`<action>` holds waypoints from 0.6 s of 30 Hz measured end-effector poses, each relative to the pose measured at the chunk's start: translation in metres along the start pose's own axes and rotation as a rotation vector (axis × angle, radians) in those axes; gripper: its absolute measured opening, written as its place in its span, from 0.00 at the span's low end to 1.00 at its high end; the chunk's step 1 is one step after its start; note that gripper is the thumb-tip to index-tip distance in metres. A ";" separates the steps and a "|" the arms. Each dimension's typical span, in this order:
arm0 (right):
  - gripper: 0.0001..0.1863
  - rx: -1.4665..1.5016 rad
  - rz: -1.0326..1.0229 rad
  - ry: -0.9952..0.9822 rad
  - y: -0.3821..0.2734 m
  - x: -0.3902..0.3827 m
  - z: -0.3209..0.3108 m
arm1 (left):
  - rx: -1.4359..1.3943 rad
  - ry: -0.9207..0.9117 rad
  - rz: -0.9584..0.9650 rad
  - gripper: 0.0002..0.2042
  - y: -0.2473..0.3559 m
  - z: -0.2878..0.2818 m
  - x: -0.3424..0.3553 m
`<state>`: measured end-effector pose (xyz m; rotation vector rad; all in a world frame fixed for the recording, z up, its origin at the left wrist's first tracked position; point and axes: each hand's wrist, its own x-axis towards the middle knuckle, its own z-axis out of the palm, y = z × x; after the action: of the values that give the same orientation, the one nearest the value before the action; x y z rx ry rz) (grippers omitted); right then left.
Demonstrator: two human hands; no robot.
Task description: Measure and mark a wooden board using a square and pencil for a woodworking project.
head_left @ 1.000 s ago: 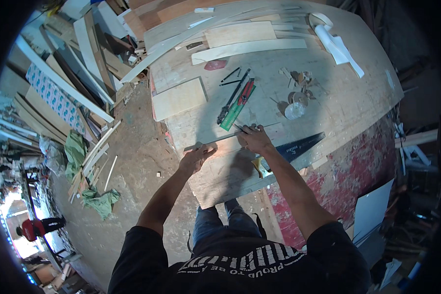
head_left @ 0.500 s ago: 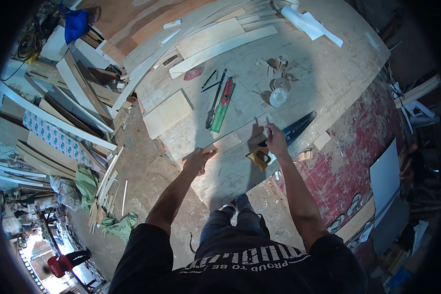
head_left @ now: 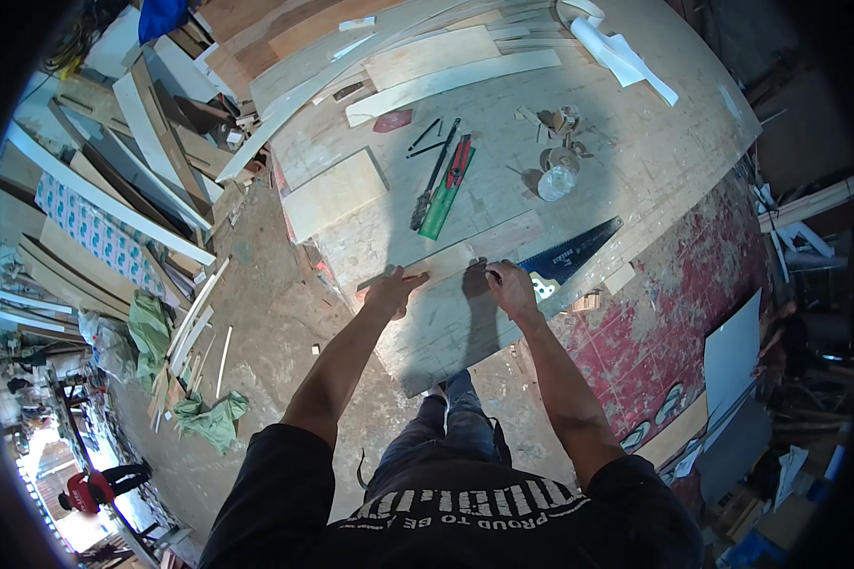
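Observation:
My left hand point(head_left: 389, 289) is on the left end of a pale wooden strip point(head_left: 503, 237) lying slantwise near the table's front edge. Its fingers stretch right along the strip and its thumb is bent in, holding it. By the strip's near edge, my right hand point(head_left: 510, 287) is closed with fingertips pinched; what they hold is too small to make out. A hand saw point(head_left: 578, 252) lies just beyond and right of that hand, which covers much of its yellow handle. Farther back lie a green ruler point(head_left: 446, 204) and a red-and-black cutter point(head_left: 460, 163).
On the worktable point(head_left: 484, 341) are a square board point(head_left: 337, 194), a clear round container point(head_left: 557, 182) beside round wooden pieces, a curved plank point(head_left: 455, 83) and white rolled paper point(head_left: 626, 62). Timber offcuts lean at left. A small block point(head_left: 620, 278) lies near the saw.
My right hand has moved left and down toward the strip, leaving the saw blade more exposed. My left hand still rests at the strip's left end. The whole view has shifted slightly.

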<state>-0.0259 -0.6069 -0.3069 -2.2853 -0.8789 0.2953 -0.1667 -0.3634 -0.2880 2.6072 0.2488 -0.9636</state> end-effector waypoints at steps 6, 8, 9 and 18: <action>0.08 -0.211 -0.026 -0.007 -0.014 0.000 0.009 | 0.053 0.081 0.059 0.47 -0.010 0.012 0.007; 0.09 -0.305 -0.024 -0.049 -0.017 -0.008 0.018 | 0.060 0.079 0.072 0.47 -0.008 0.011 0.010; 0.09 -0.297 -0.016 -0.035 -0.021 -0.012 0.029 | 0.057 0.055 0.055 0.47 -0.009 0.011 0.012; 0.10 -0.167 -0.053 -0.067 -0.092 -0.050 0.121 | 0.069 -0.036 0.052 0.45 -0.012 -0.006 0.013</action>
<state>-0.1612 -0.5277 -0.3396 -2.4125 -1.0315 0.2858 -0.1565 -0.3492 -0.2954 2.6410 0.1402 -1.0175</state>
